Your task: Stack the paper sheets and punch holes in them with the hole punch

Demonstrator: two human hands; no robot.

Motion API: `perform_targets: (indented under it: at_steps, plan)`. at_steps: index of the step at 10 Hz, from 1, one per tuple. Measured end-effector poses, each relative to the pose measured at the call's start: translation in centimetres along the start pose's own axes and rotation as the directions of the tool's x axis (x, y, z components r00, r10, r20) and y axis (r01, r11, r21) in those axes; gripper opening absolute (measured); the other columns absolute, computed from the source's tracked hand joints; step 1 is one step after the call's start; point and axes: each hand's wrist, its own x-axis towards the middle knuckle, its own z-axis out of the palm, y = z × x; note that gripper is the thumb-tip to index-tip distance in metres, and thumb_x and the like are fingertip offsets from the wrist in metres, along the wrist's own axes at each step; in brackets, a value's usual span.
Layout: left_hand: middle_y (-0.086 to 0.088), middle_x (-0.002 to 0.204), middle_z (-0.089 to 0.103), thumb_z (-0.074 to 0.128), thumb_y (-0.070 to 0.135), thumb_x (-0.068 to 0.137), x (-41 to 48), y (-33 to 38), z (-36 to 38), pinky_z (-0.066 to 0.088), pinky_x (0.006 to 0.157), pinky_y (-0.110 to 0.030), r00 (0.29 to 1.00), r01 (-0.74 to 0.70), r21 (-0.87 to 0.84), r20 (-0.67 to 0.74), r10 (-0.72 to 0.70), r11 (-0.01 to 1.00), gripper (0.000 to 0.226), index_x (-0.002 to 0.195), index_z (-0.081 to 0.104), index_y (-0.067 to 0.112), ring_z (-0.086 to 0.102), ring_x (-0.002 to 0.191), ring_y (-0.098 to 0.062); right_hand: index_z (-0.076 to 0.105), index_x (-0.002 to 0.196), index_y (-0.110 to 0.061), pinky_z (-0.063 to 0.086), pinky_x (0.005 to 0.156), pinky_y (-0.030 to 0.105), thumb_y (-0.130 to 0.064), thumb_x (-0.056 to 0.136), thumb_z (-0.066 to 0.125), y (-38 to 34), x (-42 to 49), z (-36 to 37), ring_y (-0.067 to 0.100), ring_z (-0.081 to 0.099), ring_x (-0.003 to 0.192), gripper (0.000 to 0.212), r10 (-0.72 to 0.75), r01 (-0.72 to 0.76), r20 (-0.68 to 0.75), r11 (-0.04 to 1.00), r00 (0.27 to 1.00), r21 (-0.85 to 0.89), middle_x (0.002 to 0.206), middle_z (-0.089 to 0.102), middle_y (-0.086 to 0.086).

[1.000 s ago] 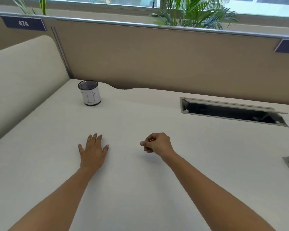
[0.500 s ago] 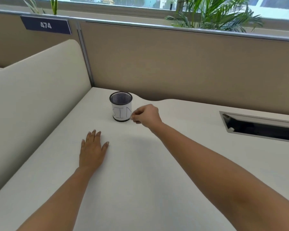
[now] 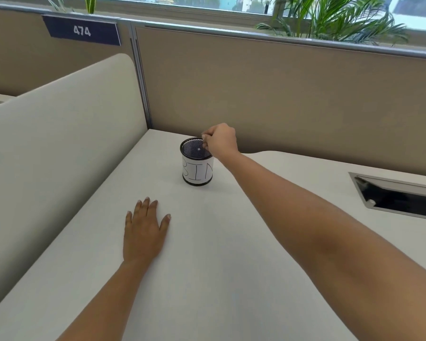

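My right hand [image 3: 220, 140] hovers over the right rim of a black mesh cup [image 3: 197, 171] wrapped in white paper lettered "BIN". Its fingertips are pinched together above the opening, and I see nothing between them. A tiny white speck [image 3: 198, 149] shows inside the cup. My left hand [image 3: 144, 230] lies flat on the white desk [image 3: 207, 279], fingers straight, well in front of the cup. No paper sheets and no hole punch are in view.
A beige partition [image 3: 280, 94] closes the desk's far side and a cream curved divider [image 3: 59, 143] its left side. A cable slot with a raised metal flap [image 3: 399, 195] is cut into the desk at the right.
My right hand travelled from the desk's middle forward and left to the cup, then rose above its rim. The view turned left with it. My left hand stayed flat.
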Motion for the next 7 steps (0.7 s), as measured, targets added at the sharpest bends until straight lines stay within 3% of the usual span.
perform_targets:
  at_steps: [1, 2, 3, 4, 6, 7]
  plan:
    - [-0.005, 0.155, 0.023, 0.035, 0.041, 0.095, -0.1, 0.1, 0.0, 0.006, 0.118, -0.038, 1.0, 0.006, -0.005, 0.016, -0.006, 1.0, 0.056, 0.143, 0.029, 0.013, 0.013, 0.145, -0.019, 0.069, 0.095, 0.004, 0.053, 0.087, 0.046, 0.005, 0.085, 0.045, 0.1, 0.2, -0.1, 0.03, 0.063, 0.075, 0.026, 0.021, -0.021, -0.012, 0.999, 1.0, 0.033, 0.08, 0.062, 0.019]
    - [-0.005, 0.155, 0.024, 0.035, 0.041, 0.095, -0.2, 0.2, -0.1, 0.006, 0.118, -0.038, 1.0, 0.009, -0.013, 0.009, -0.008, 1.0, 0.055, 0.142, 0.03, 0.014, 0.013, 0.145, -0.019, 0.07, 0.088, 0.0, 0.055, 0.084, 0.044, 0.003, 0.083, 0.049, 0.1, -0.2, -0.4, 0.031, 0.064, 0.075, 0.022, 0.007, -0.006, -0.04, 0.999, 0.999, 0.037, 0.081, 0.065, 0.019]
    - [-0.006, 0.154, 0.024, 0.035, 0.041, 0.095, -0.2, 0.2, -0.2, 0.007, 0.118, -0.038, 1.0, 0.005, -0.008, -0.003, -0.005, 1.0, 0.055, 0.142, 0.031, 0.013, 0.014, 0.145, -0.019, 0.071, 0.08, -0.01, 0.05, 0.071, 0.026, -0.009, 0.079, 0.063, 0.5, -1.3, -0.6, 0.023, 0.063, 0.073, 0.007, -0.054, 0.051, -0.077, 0.998, 0.996, -0.044, 0.084, 0.072, 0.012]
    - [-0.006, 0.154, 0.024, 0.035, 0.04, 0.095, -0.3, 0.2, -0.4, 0.006, 0.118, -0.037, 1.0, 0.009, -0.017, 0.008, -0.009, 1.0, 0.054, 0.142, 0.032, 0.013, 0.014, 0.145, -0.02, 0.07, 0.085, -0.008, 0.045, 0.071, 0.023, -0.01, 0.081, 0.064, 1.2, -2.1, -0.5, 0.022, 0.062, 0.08, 0.007, -0.11, 0.104, -0.063, 0.99, 0.992, -0.096, 0.089, 0.071, 0.01]
    - [-0.004, 0.154, 0.025, 0.035, 0.036, 0.096, -1.1, 0.5, -0.8, 0.008, 0.119, -0.037, 1.0, 0.012, -0.049, 0.014, -0.011, 0.999, 0.051, 0.142, 0.033, 0.014, 0.016, 0.144, -0.019, 0.067, 0.092, -0.005, 0.049, 0.083, 0.034, -0.005, 0.086, 0.054, 1.7, -3.6, -0.8, 0.027, 0.062, 0.092, 0.014, -0.143, 0.138, -0.07, 0.988, 0.987, -0.063, 0.095, 0.07, 0.013]
    - [-0.004, 0.154, 0.025, 0.036, 0.034, 0.097, -1.8, 0.6, -0.8, 0.009, 0.118, -0.037, 1.0, 0.014, -0.035, 0.006, -0.014, 0.999, 0.05, 0.142, 0.033, 0.013, 0.016, 0.144, -0.019, 0.066, 0.085, -0.005, 0.047, 0.078, 0.033, -0.006, 0.083, 0.057, 2.5, -5.1, -0.7, 0.026, 0.061, 0.088, 0.01, -0.132, 0.129, -0.086, 0.991, 0.988, -0.04, 0.09, 0.07, 0.011]
